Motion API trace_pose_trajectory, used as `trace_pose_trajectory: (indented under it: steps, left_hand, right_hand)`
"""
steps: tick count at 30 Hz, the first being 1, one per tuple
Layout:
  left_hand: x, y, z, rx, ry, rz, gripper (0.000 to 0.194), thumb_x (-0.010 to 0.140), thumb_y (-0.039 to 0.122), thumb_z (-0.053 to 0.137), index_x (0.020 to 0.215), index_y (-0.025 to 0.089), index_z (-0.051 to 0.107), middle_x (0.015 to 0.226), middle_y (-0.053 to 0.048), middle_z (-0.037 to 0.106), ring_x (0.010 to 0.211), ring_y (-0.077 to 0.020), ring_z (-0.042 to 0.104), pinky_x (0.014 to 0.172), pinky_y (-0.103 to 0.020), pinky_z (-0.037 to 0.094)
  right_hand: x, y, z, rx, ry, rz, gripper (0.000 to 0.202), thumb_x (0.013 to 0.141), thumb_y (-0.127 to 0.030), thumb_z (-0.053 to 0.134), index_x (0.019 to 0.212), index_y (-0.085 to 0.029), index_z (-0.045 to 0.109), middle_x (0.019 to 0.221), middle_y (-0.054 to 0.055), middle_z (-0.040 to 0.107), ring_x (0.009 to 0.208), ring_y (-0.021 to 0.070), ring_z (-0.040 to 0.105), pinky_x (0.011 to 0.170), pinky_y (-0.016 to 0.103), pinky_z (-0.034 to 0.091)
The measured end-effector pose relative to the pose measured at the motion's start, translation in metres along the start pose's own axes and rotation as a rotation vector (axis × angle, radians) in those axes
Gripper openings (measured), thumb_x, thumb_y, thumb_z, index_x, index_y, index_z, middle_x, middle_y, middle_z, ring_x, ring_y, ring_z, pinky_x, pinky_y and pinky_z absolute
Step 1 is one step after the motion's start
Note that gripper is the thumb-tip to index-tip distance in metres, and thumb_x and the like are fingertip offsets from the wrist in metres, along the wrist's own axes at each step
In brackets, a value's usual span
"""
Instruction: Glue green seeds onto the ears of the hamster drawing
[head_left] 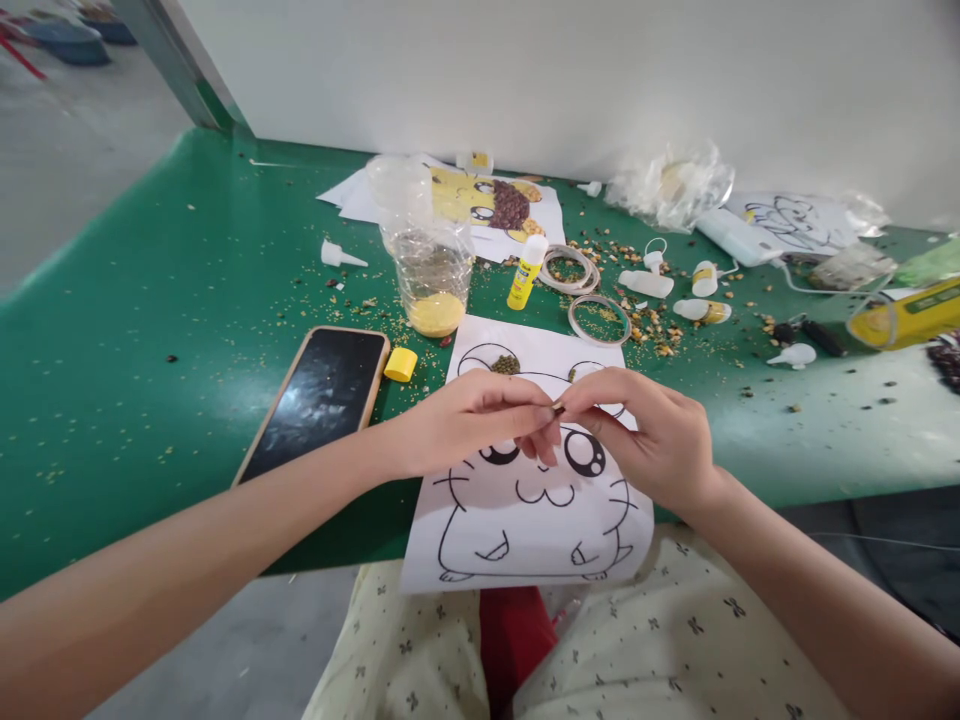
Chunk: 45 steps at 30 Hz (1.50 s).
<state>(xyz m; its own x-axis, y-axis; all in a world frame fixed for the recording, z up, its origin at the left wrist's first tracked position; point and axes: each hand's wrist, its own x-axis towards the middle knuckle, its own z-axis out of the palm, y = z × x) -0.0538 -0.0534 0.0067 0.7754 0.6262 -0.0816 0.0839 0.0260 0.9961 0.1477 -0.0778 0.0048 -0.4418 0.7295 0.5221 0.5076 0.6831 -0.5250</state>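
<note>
My left hand (487, 418) and my right hand (651, 425) meet over a sheet of paper with a printed cartoon hamster (545, 540). Between their fingertips is a small brownish piece (557, 408), pinched from both sides; it is too small to name. Dark green grains (505, 365) fill part of the hamster's left ear, and some more show in the right ear. My hands cover part of the forehead and one eye. The sheet's lower end hangs past the table edge, above my lap.
A phone (319, 400) and a yellow cap (401, 365) lie left. Behind the sheet stand a plastic cup with yellow grains (437, 312) and a glue stick (527, 272), beside tape rolls (600, 320). Small glue bottles (646, 284) and scattered grains lie right on the green table (150, 350).
</note>
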Motion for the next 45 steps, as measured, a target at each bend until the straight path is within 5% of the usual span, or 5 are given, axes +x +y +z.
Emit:
trace_pose_trajectory:
  steps: [16, 45]
  left_hand:
    - [0.0007, -0.0024, 0.0002, 0.017, -0.014, 0.010, 0.023, 0.090, 0.021, 0.043, 0.080, 0.015, 0.063, 0.080, -0.002, 0.066, 0.077, -0.0106, 0.059, 0.072, -0.021, 0.046]
    - [0.0024, 0.0011, 0.0005, -0.018, -0.011, 0.005, 0.023, 0.090, 0.018, 0.044, 0.079, 0.013, 0.063, 0.078, -0.001, 0.066, 0.074, -0.0077, 0.059, 0.069, -0.017, 0.045]
  right_hand:
    - [0.0033, 0.0010, -0.0016, -0.008, -0.111, -0.078, 0.018, 0.087, -0.010, 0.043, 0.087, -0.023, 0.056, 0.077, 0.001, 0.062, 0.073, 0.0135, 0.057, 0.069, 0.029, 0.047]
    - [0.0000, -0.0009, 0.0028, 0.009, -0.058, -0.006, 0.014, 0.087, -0.007, 0.046, 0.083, -0.020, 0.052, 0.077, -0.001, 0.061, 0.073, 0.0104, 0.055, 0.068, 0.024, 0.045]
